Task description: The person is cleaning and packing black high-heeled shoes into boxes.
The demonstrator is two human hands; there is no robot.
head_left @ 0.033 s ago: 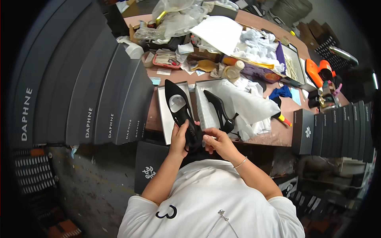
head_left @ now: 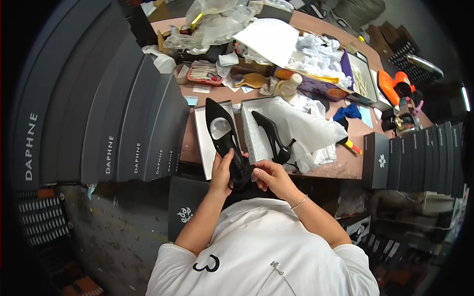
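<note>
A black pointed-toe shoe point(head_left: 220, 118) is tilted in front of me with its toe pointing away. My left hand point(head_left: 221, 173) is wrapped round its heel end from the left. My right hand point(head_left: 272, 175) has thumb and forefinger pinched at the shoe's rear right edge, on what looks like its dark back strap; the other fingers are curled. Beyond, the matching black high-heeled shoe point(head_left: 270, 133) lies on white tissue paper point(head_left: 306, 121) in an opened box point(head_left: 252, 107). A narrow grey-white box part point(head_left: 201, 133) lies under the held shoe.
Tall stacked dark shoe boxes point(head_left: 98, 113) rise at left; more boxes point(head_left: 376, 160) stand at right. Across the table are a red tray of cotton swabs point(head_left: 205, 74), a cream bottle point(head_left: 290, 86), a white sheet point(head_left: 269, 40), crumpled white cloths point(head_left: 318, 56) and an orange tool point(head_left: 389, 90).
The surroundings have shifted very slightly in the view. Both hands keep the same hold on the shoe.
</note>
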